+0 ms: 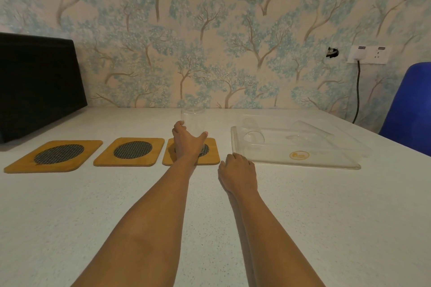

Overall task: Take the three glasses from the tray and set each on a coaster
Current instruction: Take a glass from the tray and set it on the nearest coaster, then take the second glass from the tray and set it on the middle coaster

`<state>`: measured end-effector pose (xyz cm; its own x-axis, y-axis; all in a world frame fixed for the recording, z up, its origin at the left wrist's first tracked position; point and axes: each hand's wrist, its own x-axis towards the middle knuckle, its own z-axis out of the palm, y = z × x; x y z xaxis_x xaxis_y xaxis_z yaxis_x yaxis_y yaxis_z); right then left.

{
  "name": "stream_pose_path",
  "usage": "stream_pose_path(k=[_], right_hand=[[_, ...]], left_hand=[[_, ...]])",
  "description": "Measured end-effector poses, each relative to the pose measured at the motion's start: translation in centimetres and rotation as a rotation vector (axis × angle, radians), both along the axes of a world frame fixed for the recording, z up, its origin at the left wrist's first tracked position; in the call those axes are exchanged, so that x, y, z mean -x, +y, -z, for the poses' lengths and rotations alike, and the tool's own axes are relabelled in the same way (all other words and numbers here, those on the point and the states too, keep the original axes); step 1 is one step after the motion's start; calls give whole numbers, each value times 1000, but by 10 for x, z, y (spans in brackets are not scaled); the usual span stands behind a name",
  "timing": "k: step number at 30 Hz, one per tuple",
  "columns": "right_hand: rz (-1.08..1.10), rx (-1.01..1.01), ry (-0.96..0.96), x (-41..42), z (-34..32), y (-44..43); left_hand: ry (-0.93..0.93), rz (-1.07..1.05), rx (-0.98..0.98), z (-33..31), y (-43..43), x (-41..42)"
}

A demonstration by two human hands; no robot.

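Observation:
Three wooden coasters with dark mesh centres lie in a row: left coaster (54, 155), middle coaster (130, 151), right coaster (213, 152). My left hand (188, 141) grips a clear glass (193, 121) upright over the right coaster. Whether the glass touches the coaster is hidden by the hand. To the right lies a clear plastic tray (300, 162). Two clear glasses lie on their sides in it, one at the left (253, 131) and one at the right (310, 131). My right hand (238, 173) rests on the table by the tray's near left corner, fingers curled, holding nothing.
A black box (38, 84) stands at the back left of the white table (338, 216). A blue chair (410, 109) is at the right edge. A wall socket (368, 54) with a black cable sits behind the tray.

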<state>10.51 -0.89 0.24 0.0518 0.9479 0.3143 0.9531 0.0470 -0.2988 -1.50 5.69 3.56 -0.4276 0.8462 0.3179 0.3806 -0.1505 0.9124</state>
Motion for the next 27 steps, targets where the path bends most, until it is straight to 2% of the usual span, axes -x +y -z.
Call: stream_pose_path(k=[7,11,16,20,22,24,27], right_hand=[[-1,-14,3,1,0,0],[-6,-72,17,1,0,-1],[27,-246,99,1,-7,-4],[85,-416,286,-2,-15,-9],[93,-473,342,-7,-17,-12],[103,-524,359,-17,-19,-15],[143,-553,274,-41,-23,-15]], left_hand=[[-10,-6,18,0,-1,-2],[46,-124,-6,1,-11,-5],[255,-253,-282,7,-40,-18],[527,-108,-426,14,-62,-36],[622,-3,-406,18,-67,-47],[672,69,-306,23,-68,-57],[777,117,-162,30,-64,-68]])
